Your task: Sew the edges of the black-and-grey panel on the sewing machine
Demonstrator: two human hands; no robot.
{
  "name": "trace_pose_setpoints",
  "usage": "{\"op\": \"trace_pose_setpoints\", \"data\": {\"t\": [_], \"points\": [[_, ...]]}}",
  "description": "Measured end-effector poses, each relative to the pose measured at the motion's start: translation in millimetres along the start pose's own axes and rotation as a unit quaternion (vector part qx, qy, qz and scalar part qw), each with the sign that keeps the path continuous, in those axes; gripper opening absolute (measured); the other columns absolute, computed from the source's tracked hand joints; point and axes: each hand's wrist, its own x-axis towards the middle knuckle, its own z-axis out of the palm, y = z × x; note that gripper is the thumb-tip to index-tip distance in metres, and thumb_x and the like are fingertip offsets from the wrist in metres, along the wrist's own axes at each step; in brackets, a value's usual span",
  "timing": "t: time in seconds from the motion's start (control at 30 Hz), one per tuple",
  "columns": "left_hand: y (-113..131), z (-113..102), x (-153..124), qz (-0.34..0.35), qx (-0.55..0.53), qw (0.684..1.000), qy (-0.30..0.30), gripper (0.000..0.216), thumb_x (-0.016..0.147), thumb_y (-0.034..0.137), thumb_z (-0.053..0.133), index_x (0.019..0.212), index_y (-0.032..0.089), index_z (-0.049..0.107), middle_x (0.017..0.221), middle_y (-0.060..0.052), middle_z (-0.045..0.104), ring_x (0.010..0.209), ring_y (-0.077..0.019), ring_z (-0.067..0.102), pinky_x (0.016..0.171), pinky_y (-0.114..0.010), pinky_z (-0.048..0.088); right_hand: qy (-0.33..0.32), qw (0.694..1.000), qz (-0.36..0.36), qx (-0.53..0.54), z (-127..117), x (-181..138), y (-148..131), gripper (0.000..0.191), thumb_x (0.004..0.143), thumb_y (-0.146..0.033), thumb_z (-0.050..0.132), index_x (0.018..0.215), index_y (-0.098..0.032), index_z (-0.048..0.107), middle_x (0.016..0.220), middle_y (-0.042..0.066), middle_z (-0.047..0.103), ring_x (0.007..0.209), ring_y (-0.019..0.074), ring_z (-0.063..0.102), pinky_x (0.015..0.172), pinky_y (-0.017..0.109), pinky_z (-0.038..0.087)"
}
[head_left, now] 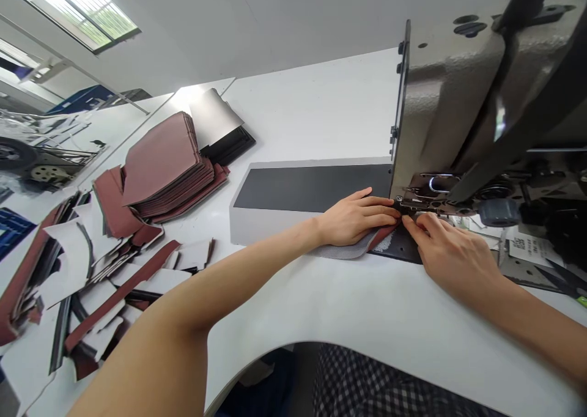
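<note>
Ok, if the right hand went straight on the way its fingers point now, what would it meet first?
Probably the metal presser foot of the sewing machine, just ahead of the right hand's fingertips. Depth is unclear, so they may already be touching it.

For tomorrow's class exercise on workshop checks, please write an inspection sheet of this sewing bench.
Surface: white table with a curved front edge; a dark panel lies on a grey block.
Job's things: grey fabric and a reddish-brown piece, beside the presser foot of the sewing machine.
Clutter: stacked reddish-brown pieces, loose white-and-red pieces, black pieces.
Hands: left hand flat on the fabric; right hand with fingertips close to the presser foot.
Cables: nothing seen.
Surroundings: blue crate, printed label, checked cloth below the table.
</note>
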Motion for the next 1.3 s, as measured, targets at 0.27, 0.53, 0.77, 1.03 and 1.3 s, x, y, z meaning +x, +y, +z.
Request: {"op": "trace_pose_setpoints", "data": {"t": [0.27, 0.53, 0.77, 1.03, 1.3], "points": [[1.6, 0.7, 0.5, -0.014, -0.001, 1.000, -0.002, 0.037, 0.106, 0.022, 0.037, 0.134, 0.025, 0.060, 0.146, -0.007, 0.061, 0.144, -0.0209, 0.048, 0.125, -0.045, 0.026, 0.027, 1.000, 0.004, -0.006, -0.8, 3.7, -2.0, 0.037, 0.094, -0.006, 0.046, 0.126, -0.010, 0.064, 0.094, 0.006, 0.063, 0.064, 0.0149, 0.056, 0.059, 0.032, 0.040], [4.0, 1.8, -0.4, -0.014, -0.010, 1.000, 0.023, 0.034, 0.104, 0.020, 0.040, 0.131, 0.024, 0.060, 0.143, -0.008, 0.063, 0.144, -0.0213, 0.048, 0.126, -0.048, 0.023, 0.069, 0.996, 0.007, 0.048, 4.0, 5.4, 5.0, 0.037, 0.095, -0.009, 0.044, 0.122, -0.015, 0.068, 0.095, 0.005, 0.066, 0.063, 0.0141, 0.056, 0.057, 0.032, 0.036], [69.3, 25.0, 7.3, -0.215, 0.043, 0.972, 0.082, 0.037, 0.104, 0.016, 0.037, 0.133, 0.022, 0.058, 0.148, -0.005, 0.059, 0.145, -0.0219, 0.047, 0.125, -0.055, 0.024, 0.107, 0.992, -0.021, 0.064, 6.4, 3.9, 9.4, 0.035, 0.096, -0.008, 0.044, 0.122, -0.011, 0.067, 0.093, 0.005, 0.064, 0.063, 0.0143, 0.054, 0.056, 0.032, 0.035], [89.3, 31.7, 15.3, -0.259, 0.058, 0.960, 0.090, 0.037, 0.103, 0.016, 0.038, 0.134, 0.020, 0.057, 0.150, -0.005, 0.057, 0.144, -0.0236, 0.047, 0.123, -0.058, 0.029, 0.116, 0.990, -0.032, 0.071, 5.0, 5.2, 10.3, 0.030, 0.096, -0.008, 0.047, 0.117, -0.009, 0.068, 0.091, 0.004, 0.062, 0.063, 0.0142, 0.054, 0.057, 0.032, 0.037], [87.1, 33.4, 12.7, -0.251, 0.063, 0.961, 0.095, 0.038, 0.102, 0.014, 0.038, 0.132, 0.021, 0.060, 0.148, -0.007, 0.059, 0.145, -0.0236, 0.047, 0.123, -0.057, 0.029, 0.143, 0.982, -0.032, 0.117, 2.3, 3.1, 7.8, 0.027, 0.100, -0.014, 0.046, 0.115, -0.010, 0.069, 0.087, 0.003, 0.062, 0.064, 0.0140, 0.055, 0.057, 0.030, 0.040]]}}
